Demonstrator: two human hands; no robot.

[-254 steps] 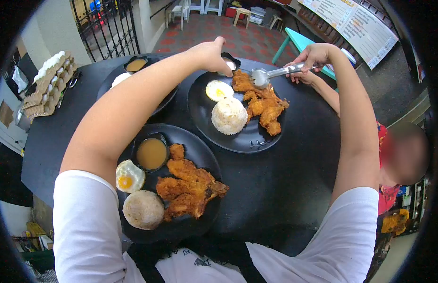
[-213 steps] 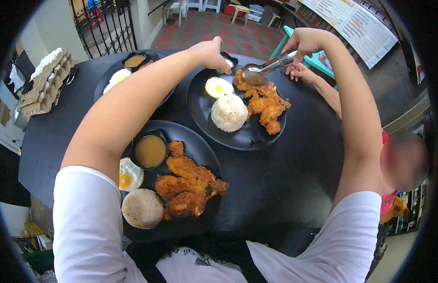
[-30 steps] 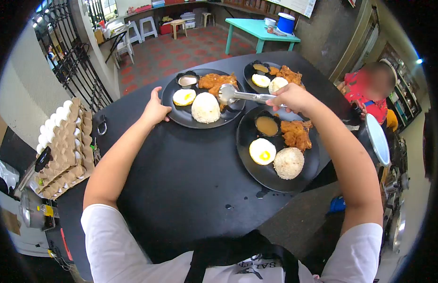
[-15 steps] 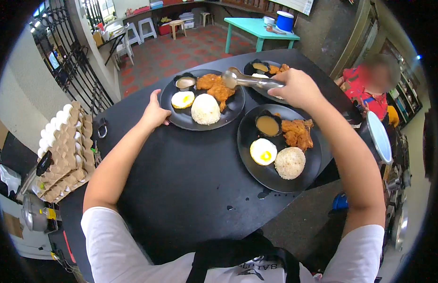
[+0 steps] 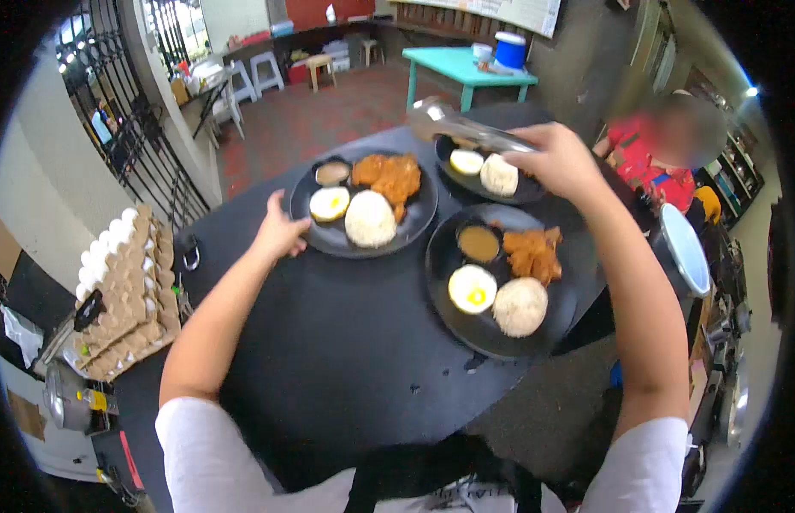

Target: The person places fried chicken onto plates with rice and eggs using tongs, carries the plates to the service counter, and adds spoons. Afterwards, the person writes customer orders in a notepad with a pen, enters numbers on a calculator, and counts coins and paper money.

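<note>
My right hand is closed round metal tongs, whose tips are raised above the far plate with egg and rice. At the left plate, my left hand has its fingers spread and touches the rim. That plate bears fried chicken, a mound of rice, an egg and a sauce cup. Nearer me, another dark plate has chicken, rice, an egg and a sauce cup.
Stacked egg trays stand on the left of the black table. Beyond it is a turquoise table with a blue container. A person in red is at the right, near a pale basin.
The tongs have lifted away from the left plate's chicken, and my right hand has risen slightly to the right. My left hand stays at the plate rim. The whole view has shifted a little.
</note>
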